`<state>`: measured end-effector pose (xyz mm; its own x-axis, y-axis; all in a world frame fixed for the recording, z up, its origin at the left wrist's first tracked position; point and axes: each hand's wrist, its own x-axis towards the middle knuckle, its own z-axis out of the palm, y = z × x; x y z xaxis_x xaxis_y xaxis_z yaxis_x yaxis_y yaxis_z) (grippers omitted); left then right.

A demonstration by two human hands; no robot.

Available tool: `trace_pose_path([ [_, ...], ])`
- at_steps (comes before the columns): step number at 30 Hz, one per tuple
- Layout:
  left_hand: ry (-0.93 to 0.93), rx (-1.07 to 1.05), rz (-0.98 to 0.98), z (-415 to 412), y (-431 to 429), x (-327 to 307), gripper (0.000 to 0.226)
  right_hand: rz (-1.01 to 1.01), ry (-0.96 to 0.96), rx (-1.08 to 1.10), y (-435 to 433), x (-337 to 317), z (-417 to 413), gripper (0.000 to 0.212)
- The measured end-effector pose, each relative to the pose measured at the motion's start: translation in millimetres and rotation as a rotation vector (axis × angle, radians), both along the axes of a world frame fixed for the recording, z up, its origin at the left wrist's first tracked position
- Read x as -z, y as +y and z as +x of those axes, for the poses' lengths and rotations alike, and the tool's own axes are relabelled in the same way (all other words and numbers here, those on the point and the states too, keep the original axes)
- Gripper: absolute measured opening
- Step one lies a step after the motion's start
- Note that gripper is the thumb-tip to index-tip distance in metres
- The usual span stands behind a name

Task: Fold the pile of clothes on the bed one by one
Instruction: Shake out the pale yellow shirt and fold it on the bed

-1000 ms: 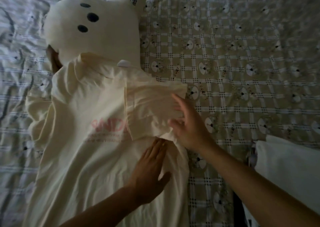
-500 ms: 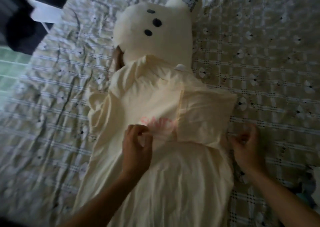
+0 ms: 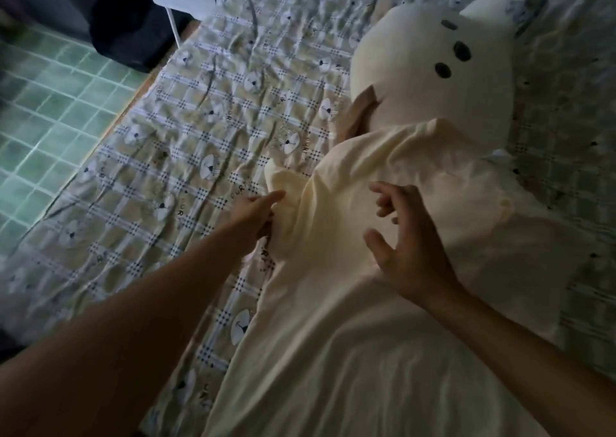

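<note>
The bed (image 3: pixel 186 143) is showing open sheet leftward to its edge. The cream shirt (image 3: pixel 350 353) is lying there, the left hand (image 3: pixel 255 218) grasping its sleeve edge with its fingers, the right hand (image 3: pixel 410 253) hovering above, fingers released.

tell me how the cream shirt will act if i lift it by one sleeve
Probably floppy: the shirt lies in soft wrinkles and drapes over the plush toy, so it would likely sag from wherever it is held. Likely light, being thin cloth. Pushed, it would probably bunch up on the bed sheet rather than slide flat.
</note>
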<state>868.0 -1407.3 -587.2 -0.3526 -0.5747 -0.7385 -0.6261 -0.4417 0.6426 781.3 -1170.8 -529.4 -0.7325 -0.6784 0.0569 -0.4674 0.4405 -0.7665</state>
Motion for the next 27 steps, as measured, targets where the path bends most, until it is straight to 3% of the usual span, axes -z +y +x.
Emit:
trace_pose_path([
  [2,0.002,0.046,0.135,-1.7,-8.8,-4.2,0.030,0.092,-0.013,-0.134,-29.1,7.2,4.2,0.053],
  [4,0.056,0.058,0.128,-2.1,-16.4,-10.6,0.021,0.198,-0.036,-0.221,-53.6,16.5,7.9,0.052],
  [8,0.385,-0.217,0.185,14.5,-45.0,-13.8,0.026,0.339,-0.057,-0.285,-83.5,43.0,14.5,0.061],
  [10,0.402,-0.266,0.193,32.7,-56.8,-8.5,0.031,0.388,0.009,-0.284,-91.9,57.8,21.3,0.065],
  [14,0.256,-0.097,-0.045,61.5,-72.3,8.0,0.025,0.578,0.147,-0.303,-98.4,86.7,40.0,0.078],
  [18,0.227,0.018,0.091,75.3,-91.9,8.3,0.060,0.670,0.156,-0.311,-95.9,102.9,44.8,0.078],
  [22,0.183,0.230,0.218,78.0,-102.0,-1.5,0.064,0.647,0.154,-0.312,-94.4,100.5,43.1,0.079],
  [24,0.249,0.278,0.130,75.0,-103.1,-5.0,0.063,0.641,0.151,-0.324,-92.3,97.9,41.3,0.082],
  [27,0.437,0.129,0.040,63.5,-100.3,-15.6,0.041,0.636,0.114,-0.335,-92.2,92.3,38.2,0.085],
])
